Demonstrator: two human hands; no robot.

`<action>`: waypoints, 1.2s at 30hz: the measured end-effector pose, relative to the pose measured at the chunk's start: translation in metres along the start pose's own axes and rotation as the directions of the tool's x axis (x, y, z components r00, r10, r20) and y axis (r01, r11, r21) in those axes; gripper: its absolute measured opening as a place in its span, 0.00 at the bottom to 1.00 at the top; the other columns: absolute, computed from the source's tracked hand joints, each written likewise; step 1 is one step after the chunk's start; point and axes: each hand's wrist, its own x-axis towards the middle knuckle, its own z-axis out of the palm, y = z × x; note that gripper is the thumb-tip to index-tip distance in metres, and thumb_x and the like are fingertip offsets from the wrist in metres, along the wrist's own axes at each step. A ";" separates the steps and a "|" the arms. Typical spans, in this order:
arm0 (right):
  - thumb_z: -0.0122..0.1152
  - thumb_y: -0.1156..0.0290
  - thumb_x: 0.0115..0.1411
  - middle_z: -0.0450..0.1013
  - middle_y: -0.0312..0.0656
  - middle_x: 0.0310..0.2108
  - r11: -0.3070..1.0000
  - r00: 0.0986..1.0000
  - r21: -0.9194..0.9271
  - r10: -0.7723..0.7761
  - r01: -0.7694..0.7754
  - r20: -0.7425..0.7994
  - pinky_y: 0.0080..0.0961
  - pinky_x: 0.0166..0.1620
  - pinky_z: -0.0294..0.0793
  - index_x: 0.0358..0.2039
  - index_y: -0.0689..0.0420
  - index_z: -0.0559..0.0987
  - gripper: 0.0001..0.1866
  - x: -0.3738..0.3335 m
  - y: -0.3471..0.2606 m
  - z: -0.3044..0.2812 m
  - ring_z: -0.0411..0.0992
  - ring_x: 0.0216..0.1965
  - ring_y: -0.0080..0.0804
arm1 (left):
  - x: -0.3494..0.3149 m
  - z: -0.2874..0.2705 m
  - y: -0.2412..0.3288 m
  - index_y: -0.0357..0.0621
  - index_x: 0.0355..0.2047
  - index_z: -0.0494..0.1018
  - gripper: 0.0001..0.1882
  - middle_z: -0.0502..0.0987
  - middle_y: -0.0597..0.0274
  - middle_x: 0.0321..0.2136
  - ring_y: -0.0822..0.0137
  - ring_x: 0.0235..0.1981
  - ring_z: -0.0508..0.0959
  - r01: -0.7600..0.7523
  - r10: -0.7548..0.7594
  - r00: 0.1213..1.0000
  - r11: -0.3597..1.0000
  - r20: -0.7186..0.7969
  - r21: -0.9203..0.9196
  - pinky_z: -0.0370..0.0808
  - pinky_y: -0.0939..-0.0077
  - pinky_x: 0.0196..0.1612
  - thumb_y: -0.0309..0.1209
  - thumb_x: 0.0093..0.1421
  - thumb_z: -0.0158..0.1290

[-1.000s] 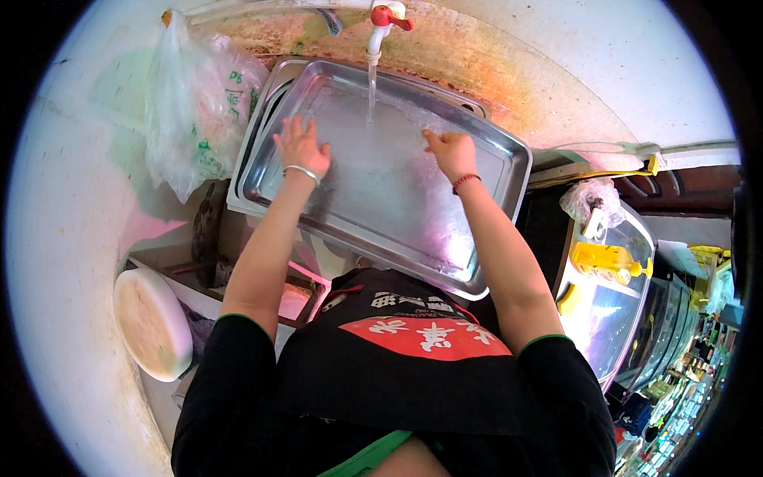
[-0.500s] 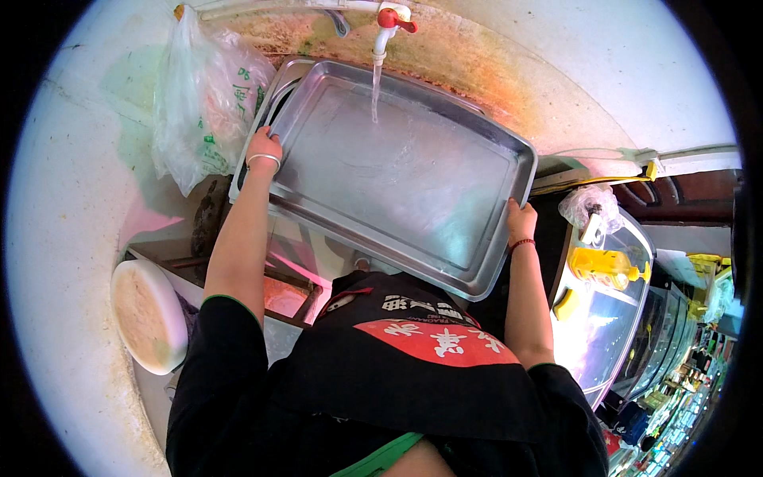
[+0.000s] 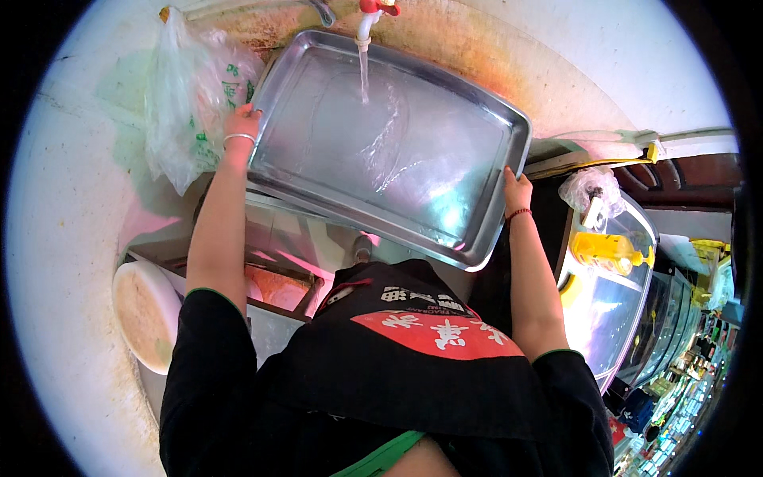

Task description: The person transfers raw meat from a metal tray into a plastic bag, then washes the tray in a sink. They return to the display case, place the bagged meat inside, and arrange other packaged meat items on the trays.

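**Both hands now gripping the tray's ends under the tap**

We are holding a large steel tray (image 3: 389,143) under a red-handled tap (image 3: 372,11), and a stream of water (image 3: 365,75) is falling onto the far half of its floor and spreading toward the near rim. Our left hand (image 3: 241,123) is clamping the tray's left short edge, its fingers closed over the rim, with a pale bangle (image 3: 238,138) sitting on the wrist. Our right hand (image 3: 515,189) is gripping the right near corner, fingers curled shut around the rim there, a red cord (image 3: 518,213) on that wrist.

A second ago both hands were lying flat inside the tray, rubbing its floor. Half a second ago they had already gone out to the two ends. Since then the grips are staying where they were, while the tray is sitting higher and closer to the tap, tilted so that its right near corner is lowest.

A green-printed plastic bag (image 3: 187,95) is hanging just beside the left hand, against the stained wall (image 3: 71,207). Below the tray we are seeing the sink (image 3: 278,254) and, at its left edge, a round white board (image 3: 143,314). A yellow bottle (image 3: 608,248) is resting on a glass case (image 3: 616,302) to our right.
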 end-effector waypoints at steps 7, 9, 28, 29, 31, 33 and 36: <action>0.56 0.62 0.60 0.74 0.40 0.27 0.998 0.995 -0.025 0.053 -0.051 0.088 0.27 0.32 0.69 0.37 0.67 0.76 0.18 -0.007 -0.009 0.023 0.70 0.28 0.26 | 0.007 -0.041 -0.011 0.34 0.42 0.75 0.18 0.80 0.52 0.34 0.64 0.35 0.79 -0.015 0.005 0.997 0.991 0.079 0.133 0.73 0.74 0.42 0.31 0.52 0.60; 0.54 0.63 0.61 0.74 0.40 0.30 0.999 0.991 0.014 0.035 -0.037 0.126 0.26 0.35 0.69 0.40 0.68 0.75 0.18 -0.011 -0.010 0.026 0.70 0.31 0.26 | 0.011 -0.048 -0.021 0.35 0.42 0.76 0.19 0.80 0.51 0.35 0.63 0.36 0.79 0.013 -0.028 0.995 0.987 0.093 0.161 0.73 0.73 0.44 0.33 0.50 0.61; 0.56 0.65 0.57 0.72 0.34 0.23 0.977 0.985 -0.171 -0.101 0.124 0.141 0.21 0.29 0.66 0.33 0.68 0.78 0.15 -0.047 -0.068 -0.051 0.66 0.24 0.20 | -0.039 -0.017 -0.023 0.40 0.39 0.78 0.16 0.80 0.54 0.37 0.63 0.39 0.78 -0.008 -0.168 0.884 0.928 0.437 0.374 0.73 0.72 0.44 0.37 0.54 0.56; 0.56 0.65 0.57 0.71 0.33 0.22 0.977 0.990 -0.181 -0.092 0.110 0.107 0.21 0.28 0.65 0.32 0.68 0.78 0.15 -0.046 -0.067 -0.055 0.65 0.23 0.19 | -0.041 -0.009 -0.018 0.39 0.39 0.78 0.16 0.80 0.55 0.36 0.65 0.37 0.78 0.027 -0.181 0.885 0.940 0.430 0.340 0.73 0.72 0.42 0.36 0.55 0.55; 0.56 0.65 0.57 0.71 0.34 0.22 0.970 0.989 -0.203 -0.118 0.135 0.094 0.21 0.28 0.65 0.32 0.68 0.78 0.16 -0.042 -0.059 -0.064 0.65 0.23 0.19 | -0.042 0.002 -0.012 0.44 0.36 0.79 0.14 0.80 0.54 0.35 0.59 0.38 0.79 0.051 -0.186 0.883 0.951 0.431 0.306 0.73 0.70 0.43 0.38 0.55 0.53; 0.56 0.63 0.57 0.71 0.34 0.22 0.957 0.989 -0.260 -0.105 0.129 0.105 0.21 0.28 0.65 0.32 0.68 0.78 0.17 -0.041 -0.055 -0.061 0.65 0.23 0.19 | -0.036 0.002 -0.030 0.48 0.32 0.81 0.12 0.80 0.54 0.33 0.56 0.37 0.79 0.076 -0.176 0.903 0.963 0.393 0.258 0.74 0.68 0.43 0.39 0.56 0.52; 0.56 0.63 0.58 0.72 0.34 0.22 0.978 0.989 -0.157 -0.126 0.138 0.081 0.21 0.29 0.66 0.33 0.68 0.77 0.17 -0.037 -0.028 -0.060 0.66 0.24 0.19 | -0.035 0.007 -0.043 0.46 0.32 0.80 0.12 0.80 0.54 0.33 0.57 0.37 0.80 0.051 -0.114 0.926 0.982 0.359 0.181 0.74 0.67 0.42 0.38 0.56 0.52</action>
